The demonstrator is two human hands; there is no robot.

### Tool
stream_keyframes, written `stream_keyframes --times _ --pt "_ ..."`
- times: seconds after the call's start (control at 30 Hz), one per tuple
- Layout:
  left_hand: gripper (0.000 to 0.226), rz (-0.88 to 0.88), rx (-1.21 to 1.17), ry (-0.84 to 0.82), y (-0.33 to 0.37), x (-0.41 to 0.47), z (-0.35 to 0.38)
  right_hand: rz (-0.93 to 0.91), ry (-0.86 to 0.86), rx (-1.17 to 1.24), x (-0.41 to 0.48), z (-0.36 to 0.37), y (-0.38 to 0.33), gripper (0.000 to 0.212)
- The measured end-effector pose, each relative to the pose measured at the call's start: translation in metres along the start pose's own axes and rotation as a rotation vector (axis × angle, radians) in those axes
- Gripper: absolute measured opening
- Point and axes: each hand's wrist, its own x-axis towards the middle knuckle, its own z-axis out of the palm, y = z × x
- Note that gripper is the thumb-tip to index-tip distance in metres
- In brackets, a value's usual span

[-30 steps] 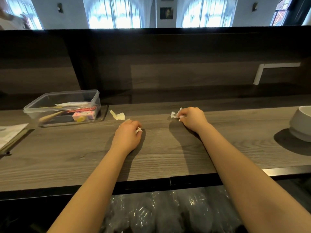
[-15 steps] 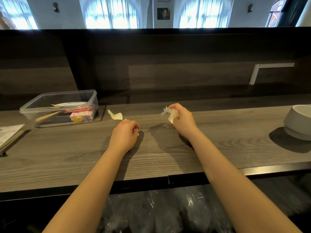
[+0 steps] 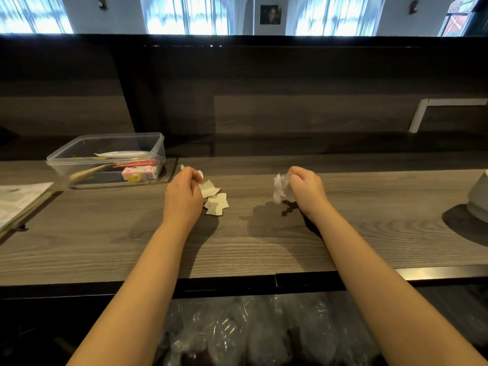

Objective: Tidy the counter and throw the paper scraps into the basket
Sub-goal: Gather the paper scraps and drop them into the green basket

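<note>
My left hand [image 3: 183, 195] hovers over the wooden counter [image 3: 250, 247] with its fingers pinched on a cream paper scrap [image 3: 210, 191]. Several more cream scraps [image 3: 217, 206] lie in a small heap on the counter just to its right. My right hand [image 3: 306, 188] is lifted above the counter and grips a crumpled white paper scrap [image 3: 279, 188] that hangs from its fingers. Below the counter's front edge is a basket lined with a clear plastic bag [image 3: 250, 331].
A clear plastic box [image 3: 105, 157] with a wooden-handled tool and small packets stands at the back left. A stack of papers [image 3: 18, 204] lies at the far left. A white bowl [image 3: 479, 199] sits at the right edge. A dark raised panel backs the counter.
My left hand has moved back and right, uncovering a heap of scraps and lifting one. My right hand has risen off the counter with its crumpled scrap.
</note>
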Motion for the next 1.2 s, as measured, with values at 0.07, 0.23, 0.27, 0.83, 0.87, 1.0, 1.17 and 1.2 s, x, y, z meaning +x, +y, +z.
stream_keyframes --times 0.07,0.23,0.27,0.83,0.87,1.0,1.17,1.2 --pt "0.022 -0.1 0.062 -0.056 -0.002 0.004 0.001 0.033 -0.04 -0.065 0.001 -0.001 -0.006 0.028" --pt "0.05 -0.135 0.302 -0.388 0.004 0.016 0.001 -0.049 -0.171 -0.32 0.008 0.004 -0.026 0.03" --pt "0.059 -0.118 0.345 -0.453 0.006 0.02 0.001 -0.056 -0.201 -0.335 0.009 0.006 -0.028 0.028" --pt "0.019 -0.12 0.26 -0.261 -0.007 0.03 0.002 -0.046 -0.25 -0.135 0.004 0.022 -0.037 0.014" --pt "0.017 -0.104 0.23 -0.236 -0.006 0.027 -0.003 -0.071 -0.243 -0.151 0.002 0.024 -0.04 0.012" --pt "0.015 -0.04 0.145 -0.193 -0.003 0.012 -0.029 -0.166 -0.246 -0.195 -0.013 0.034 -0.058 0.006" --pt "0.034 -0.01 0.055 -0.134 -0.006 -0.026 -0.074 -0.27 -0.295 -0.162 -0.048 0.053 -0.089 0.005" --pt "0.036 -0.005 0.031 -0.115 -0.007 -0.037 -0.084 -0.286 -0.31 -0.146 -0.057 0.058 -0.096 0.005"
